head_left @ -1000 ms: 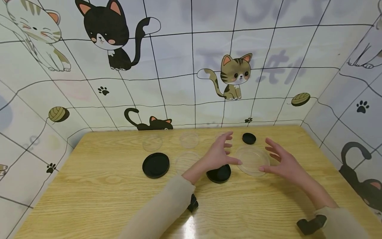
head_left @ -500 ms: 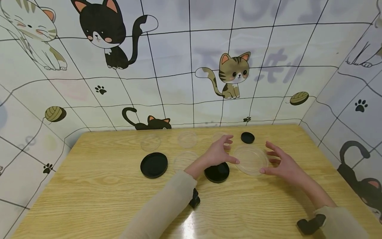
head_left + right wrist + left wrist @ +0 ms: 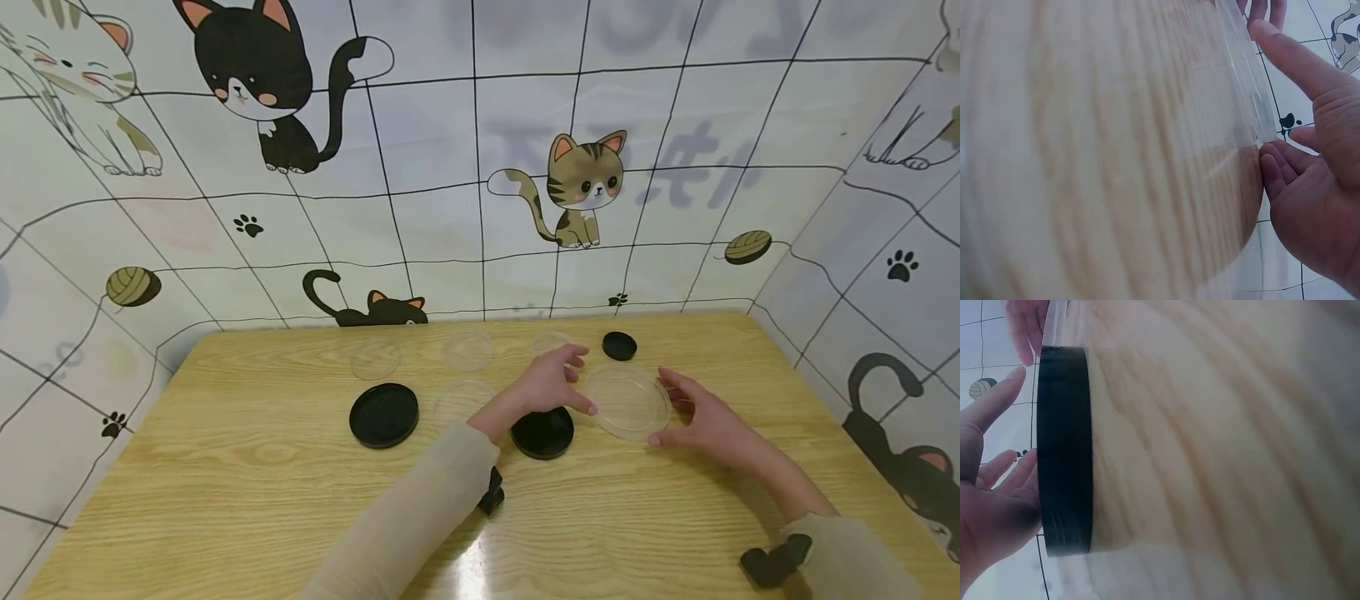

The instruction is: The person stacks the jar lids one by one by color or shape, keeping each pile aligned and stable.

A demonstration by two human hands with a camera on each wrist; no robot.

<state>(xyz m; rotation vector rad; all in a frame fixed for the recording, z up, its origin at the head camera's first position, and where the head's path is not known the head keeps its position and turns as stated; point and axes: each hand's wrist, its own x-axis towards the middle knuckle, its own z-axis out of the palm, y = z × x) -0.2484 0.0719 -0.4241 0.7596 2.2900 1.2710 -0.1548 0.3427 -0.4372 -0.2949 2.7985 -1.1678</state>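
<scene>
Blocking part of a black dish is the left hand.

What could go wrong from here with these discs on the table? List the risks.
The left hand might knock the black disc close beside it. The large clear disc is see-through against the wooden table, so its position could be misjudged and the right hand might nudge it. The small black disc just behind could get bumped too.

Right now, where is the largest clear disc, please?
In the head view, the largest clear disc lies right of centre, between the left hand and right hand, in front of the smallest black disc.
</scene>
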